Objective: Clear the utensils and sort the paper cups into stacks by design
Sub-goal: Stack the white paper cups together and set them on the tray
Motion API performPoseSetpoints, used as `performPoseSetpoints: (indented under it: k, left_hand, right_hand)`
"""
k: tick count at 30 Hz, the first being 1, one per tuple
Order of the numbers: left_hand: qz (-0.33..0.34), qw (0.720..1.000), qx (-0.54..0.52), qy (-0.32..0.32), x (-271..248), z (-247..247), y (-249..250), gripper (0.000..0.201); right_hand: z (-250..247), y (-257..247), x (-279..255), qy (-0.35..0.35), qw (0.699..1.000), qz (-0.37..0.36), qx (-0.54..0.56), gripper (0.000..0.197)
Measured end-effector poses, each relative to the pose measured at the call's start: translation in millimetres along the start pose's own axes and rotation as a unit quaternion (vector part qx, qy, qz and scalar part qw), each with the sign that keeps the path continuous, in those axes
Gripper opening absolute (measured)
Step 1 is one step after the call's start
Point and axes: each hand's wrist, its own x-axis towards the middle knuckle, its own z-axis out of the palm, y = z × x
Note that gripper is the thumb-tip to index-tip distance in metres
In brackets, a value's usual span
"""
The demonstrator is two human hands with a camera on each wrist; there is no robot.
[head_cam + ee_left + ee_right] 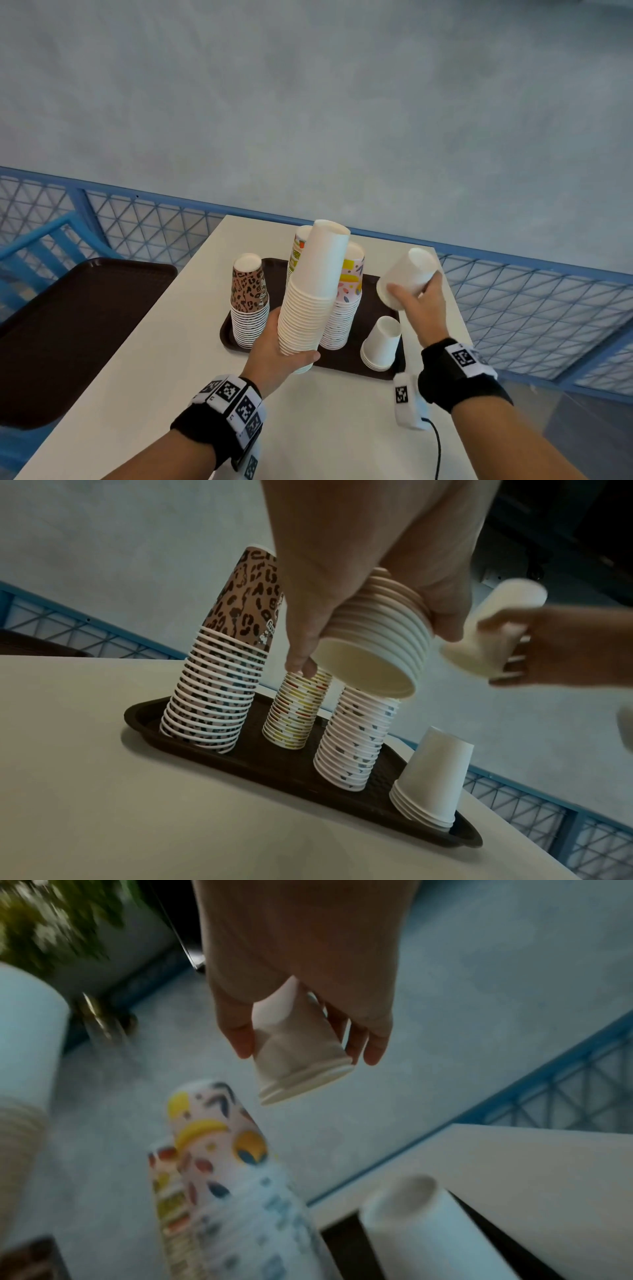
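Note:
My left hand (279,346) grips the bottom of a tall, tilted stack of plain white cups (313,291), lifted above the brown tray (346,366); its open mouth (363,666) faces down in the left wrist view. My right hand (419,303) holds a few nested white cups (407,275) in the air to the right, also seen as white cups (294,1053). On the tray stand a leopard-print stack (249,305), a striped colourful stack (296,712), a pastel-shape stack (346,305) and a short white stack (382,344).
The tray sits on a white table (171,377). A second, bare brown tray (68,325) lies off the table's left side. A blue mesh railing (531,301) runs behind the table. The right wrist view is blurred.

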Motion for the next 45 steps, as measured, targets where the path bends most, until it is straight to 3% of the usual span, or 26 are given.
performPoseSetpoints:
  k: [4, 10, 13, 17, 21, 24, 27, 31, 38, 45]
  left_hand:
    - [0.003, 1.0, 0.007, -0.002, -0.9, -1.1, -0.4, 0.081]
    - [0.001, 1.0, 0.015, 0.001, -0.8, -3.7, 1.8, 0.079]
    - [0.003, 1.0, 0.021, 0.001, -0.8, -4.7, 3.0, 0.078]
    - [-0.001, 1.0, 0.023, -0.002, -0.3, -3.8, 3.0, 0.083]
    - [-0.001, 1.0, 0.024, 0.0, -0.3, -1.0, 4.4, 0.082]
    - [0.002, 0.999, 0.034, -0.003, -0.6, 0.9, 7.2, 0.082]
    - [0.004, 0.999, 0.034, -0.011, -0.9, 1.5, 9.4, 0.086]
    - [0.005, 0.999, 0.03, -0.009, -2.7, -1.8, 10.7, 0.086]
    - [0.007, 1.0, 0.022, -0.015, -7.3, -7.2, 8.4, 0.08]
    - [-0.004, 0.999, 0.031, -0.007, -7.8, -10.8, 1.7, 0.076]
  right_hand:
    - [4.4, 35.9, -8.1, -0.04, 0.995, 0.061, -0.065, 0.074]
    - [6.5, 63.4, -12.3, -0.109, 0.986, 0.091, -0.085, 0.091]
    - [7.3, 45.6, -9.0, -0.074, 0.992, 0.026, -0.096, 0.084]
    - [10.2, -16.0, -10.7, -0.017, 0.994, -0.104, -0.012, 0.054]
    - [19.5, -71.3, -24.9, -0.116, 0.98, -0.129, 0.097, 0.04]
    - [31.0, -87.0, -36.3, -0.224, 0.968, -0.091, 0.067, 0.06]
    - [41.3, -90.6, -45.1, -0.267, 0.959, -0.085, 0.041, 0.07]
    - [46.7, -96.0, -49.2, -0.234, 0.967, -0.095, 0.041, 0.067]
    - [39.7, -119.7, -40.5, -0.187, 0.966, -0.099, 0.146, 0.054]
    - [10.3, -117.2, -15.4, -0.061, 0.965, -0.135, 0.217, 0.053]
